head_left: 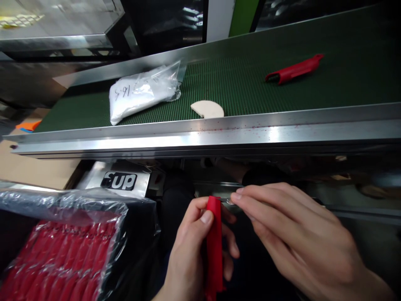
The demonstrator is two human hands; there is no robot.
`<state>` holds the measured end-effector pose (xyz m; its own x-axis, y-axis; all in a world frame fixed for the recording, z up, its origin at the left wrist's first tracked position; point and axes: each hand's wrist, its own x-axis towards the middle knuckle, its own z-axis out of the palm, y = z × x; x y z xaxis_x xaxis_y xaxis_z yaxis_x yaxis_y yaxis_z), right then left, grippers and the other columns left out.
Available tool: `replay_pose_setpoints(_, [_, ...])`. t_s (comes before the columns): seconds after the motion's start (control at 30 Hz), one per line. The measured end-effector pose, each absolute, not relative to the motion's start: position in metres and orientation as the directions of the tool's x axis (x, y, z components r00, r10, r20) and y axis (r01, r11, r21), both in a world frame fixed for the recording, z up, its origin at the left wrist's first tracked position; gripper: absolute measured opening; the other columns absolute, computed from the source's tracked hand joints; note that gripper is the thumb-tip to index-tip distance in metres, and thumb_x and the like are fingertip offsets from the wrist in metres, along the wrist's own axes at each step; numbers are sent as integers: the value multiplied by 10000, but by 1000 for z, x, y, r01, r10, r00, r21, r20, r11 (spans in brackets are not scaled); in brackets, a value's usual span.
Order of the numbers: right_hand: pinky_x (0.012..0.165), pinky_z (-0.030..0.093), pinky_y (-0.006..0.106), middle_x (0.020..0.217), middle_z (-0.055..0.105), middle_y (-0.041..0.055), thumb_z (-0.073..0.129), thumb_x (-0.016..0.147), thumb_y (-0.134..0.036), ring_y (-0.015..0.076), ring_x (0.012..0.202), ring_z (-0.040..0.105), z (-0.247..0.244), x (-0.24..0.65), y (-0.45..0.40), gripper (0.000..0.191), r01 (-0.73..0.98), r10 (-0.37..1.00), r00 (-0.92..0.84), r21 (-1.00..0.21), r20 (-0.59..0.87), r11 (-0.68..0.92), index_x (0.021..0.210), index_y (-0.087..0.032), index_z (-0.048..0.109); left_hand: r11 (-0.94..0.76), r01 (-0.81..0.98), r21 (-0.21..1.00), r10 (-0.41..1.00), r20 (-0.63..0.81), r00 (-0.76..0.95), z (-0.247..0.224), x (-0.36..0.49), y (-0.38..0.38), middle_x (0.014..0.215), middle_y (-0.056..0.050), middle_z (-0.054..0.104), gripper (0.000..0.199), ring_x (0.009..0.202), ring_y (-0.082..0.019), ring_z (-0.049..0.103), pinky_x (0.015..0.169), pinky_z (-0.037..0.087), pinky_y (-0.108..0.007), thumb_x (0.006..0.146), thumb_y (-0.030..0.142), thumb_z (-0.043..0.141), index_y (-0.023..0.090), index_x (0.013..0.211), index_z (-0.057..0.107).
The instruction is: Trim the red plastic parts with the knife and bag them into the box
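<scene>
My left hand is closed round a long red plastic part, held roughly upright with the thumb pressed near its top end. My right hand pinches a small thin metal piece between thumb and fingertips. Its tip reaches the top edge of the red plastic part; the fingers hide the rest, so its kind is unclear. A similar red plastic part lies by itself on the green conveyor belt, beyond my hands.
On the belt lie a clear bag of white material with handwriting and a cream half-disc. A metal rail runs along its near edge. At lower left stands a plastic-lined box with rows of red parts.
</scene>
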<state>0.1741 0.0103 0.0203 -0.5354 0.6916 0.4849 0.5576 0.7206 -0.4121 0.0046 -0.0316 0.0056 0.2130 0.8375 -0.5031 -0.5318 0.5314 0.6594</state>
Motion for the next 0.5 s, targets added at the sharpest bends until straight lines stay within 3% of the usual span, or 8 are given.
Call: replay_pose_setpoints(0.5, [775,503,380,1046,668,128,555,867,38,212,943,598,20,173,9,307,555,685,-548,-404,481,727,1137,-65,657,535,-527,660,834,-512,207,6,4,-32,957,-49,591,231,576,-106,533,412,407,-168,969,373,385,191,1021,518])
